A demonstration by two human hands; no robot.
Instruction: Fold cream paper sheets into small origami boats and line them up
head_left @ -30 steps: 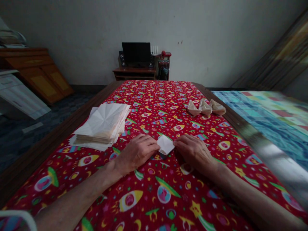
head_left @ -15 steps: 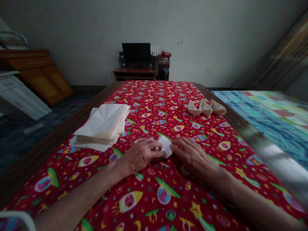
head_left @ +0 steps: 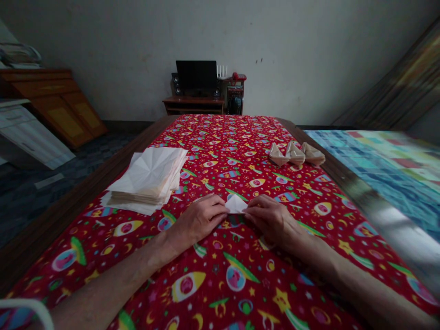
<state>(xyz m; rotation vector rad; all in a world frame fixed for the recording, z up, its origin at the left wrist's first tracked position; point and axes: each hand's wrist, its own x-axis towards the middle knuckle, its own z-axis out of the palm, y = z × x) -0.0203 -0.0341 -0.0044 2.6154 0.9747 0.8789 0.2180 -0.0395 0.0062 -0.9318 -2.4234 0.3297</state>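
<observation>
A small folded piece of white paper point(head_left: 236, 205) lies low over the red patterned cloth, its upper part a triangle with a straight lower edge. My left hand point(head_left: 205, 214) pinches its left corner. On the other side, my right hand point(head_left: 270, 214) grips the right corner with closed fingers. The fingertips hide both ends of the paper. To the left sits a stack of creased white paper sheets point(head_left: 149, 176). Several folded paper pieces point(head_left: 294, 153), pointed and off-white, stand side by side at the right.
The red cloth point(head_left: 220, 261) with rockets and stars covers a dark wooden table point(head_left: 55, 231). Beyond its far end are a monitor point(head_left: 196, 77) and a red telephone point(head_left: 238, 78). A wooden cabinet point(head_left: 65, 103) stands left; a bed with a checkered cover point(head_left: 381, 178) is at right.
The paper has turned from a taller, upright-looking shape into a flatter triangle. My left fingers have moved from its face to its left corner. The view has shifted slightly.
</observation>
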